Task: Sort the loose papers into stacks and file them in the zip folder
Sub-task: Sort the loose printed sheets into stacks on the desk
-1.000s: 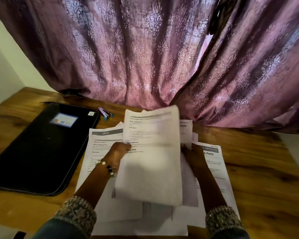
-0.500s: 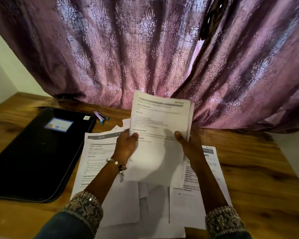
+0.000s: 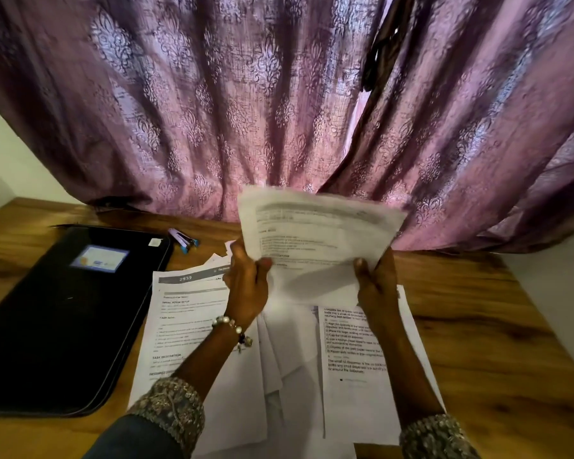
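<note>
A small sheaf of printed sheets (image 3: 315, 240) is lifted above the desk, its top tilted away toward the curtain and blurred. My left hand (image 3: 247, 286) grips its left edge, thumb on the front. My right hand (image 3: 375, 286) grips its lower right corner. Beneath them lie several loose papers (image 3: 193, 329) spread over the wooden desk, some overlapping, with another printed sheet (image 3: 355, 359) on the right. The black zip folder (image 3: 57, 326) lies flat at the left, shut as far as I can see, with a blue label on its cover.
A small stapler (image 3: 183, 240) lies beyond the folder's far right corner. A purple patterned curtain (image 3: 279, 94) hangs down onto the desk's back edge. Bare wooden desk (image 3: 497, 342) shows at the right, ending at a white wall.
Both hands have lifted the held sheets higher and farther from me, tipping the top toward the curtain. The papers on the desk and the folder stay put.
</note>
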